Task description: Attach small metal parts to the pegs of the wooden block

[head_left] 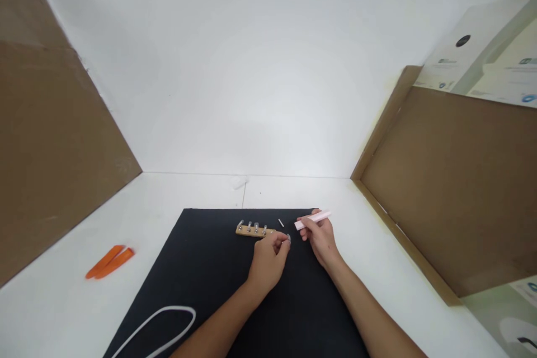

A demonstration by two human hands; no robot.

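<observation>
– what are my fingers on?
– i see the left hand (267,260) pinched around a small clear piece (289,239), just beside the wooden strip (252,233) on the black mat (213,274); the right hand (322,241) clamps a pink bar (312,220).
– any risk?
– if my left pinch slackens, that slippery-looking piece could drop.

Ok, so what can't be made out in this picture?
All in the head view:
Wooden strip: right end partly hidden by the left hand.
Clear piece: partly covered by that hand, too small to identify.
White cord: cut off by the bottom edge.
Printed papers: lettering too small to read.
</observation>
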